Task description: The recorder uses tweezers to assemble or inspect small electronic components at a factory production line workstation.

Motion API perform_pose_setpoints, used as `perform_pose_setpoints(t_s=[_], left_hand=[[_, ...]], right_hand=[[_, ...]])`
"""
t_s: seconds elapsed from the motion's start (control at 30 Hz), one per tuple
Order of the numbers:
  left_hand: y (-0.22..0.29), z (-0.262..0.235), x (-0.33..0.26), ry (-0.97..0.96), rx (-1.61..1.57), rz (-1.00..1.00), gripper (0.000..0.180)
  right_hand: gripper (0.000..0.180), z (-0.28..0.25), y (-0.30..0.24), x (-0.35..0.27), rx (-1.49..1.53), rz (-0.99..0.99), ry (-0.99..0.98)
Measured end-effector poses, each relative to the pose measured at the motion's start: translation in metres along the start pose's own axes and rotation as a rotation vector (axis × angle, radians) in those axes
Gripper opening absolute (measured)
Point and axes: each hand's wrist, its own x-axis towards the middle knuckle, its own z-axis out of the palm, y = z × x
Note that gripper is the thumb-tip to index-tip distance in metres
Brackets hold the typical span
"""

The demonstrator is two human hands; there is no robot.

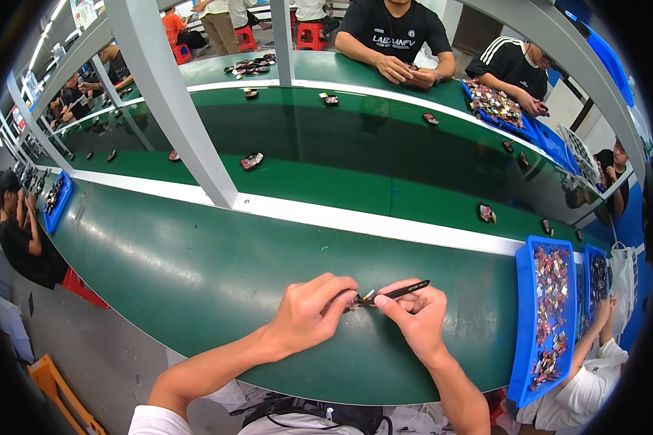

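Note:
My left hand (313,312) pinches a tiny part (357,299) between thumb and fingers just above the green bench (196,275). My right hand (413,315) holds black tweezers (403,290), their tip meeting the small part. The two hands sit close together at the near edge of the bench. The part is too small and too covered by my fingers to make out in detail.
A blue tray (524,319) of small mixed parts lies to the right, a second one (595,279) beyond it. A green conveyor belt (341,159) carries scattered small pieces. Grey frame posts (174,101) rise ahead. Other people sit opposite and at both sides.

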Motion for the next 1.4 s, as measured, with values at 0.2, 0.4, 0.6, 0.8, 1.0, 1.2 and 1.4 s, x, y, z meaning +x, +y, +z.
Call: perform_pose_setpoints(t_s=[0.2, 0.4, 0.6, 0.8, 1.0, 1.2, 1.4], left_hand=[[-0.002, 0.001, -0.001, -0.010, 0.013, 0.044, 0.011], [-0.002, 0.000, 0.000, -0.012, 0.013, 0.027, 0.011], [-0.003, -0.004, 0.002, -0.100, -0.330, -0.325, 0.014], [-0.009, -0.015, 0.010, -0.316, -0.766, -0.647, 0.026], [-0.013, -0.014, 0.011, -0.332, -0.921, -0.638, 0.029], [-0.015, -0.011, 0.009, -0.304, -0.925, -0.594, 0.029], [-0.015, -0.010, 0.008, -0.276, -0.922, -0.573, 0.027]], right_hand=[[0.009, 0.000, 0.001, 0.002, 0.091, 0.068, -0.012], [0.009, -0.004, 0.000, 0.004, 0.052, 0.092, -0.061], [0.010, -0.005, -0.004, 0.004, 0.124, 0.114, -0.068], [0.011, -0.003, -0.005, 0.004, 0.263, 0.114, -0.009], [0.014, -0.009, -0.013, 0.002, 0.299, 0.140, -0.018], [0.013, -0.003, -0.004, -0.004, 0.164, -0.056, 0.043], [0.012, -0.002, -0.008, -0.008, -0.003, -0.115, 0.057]])
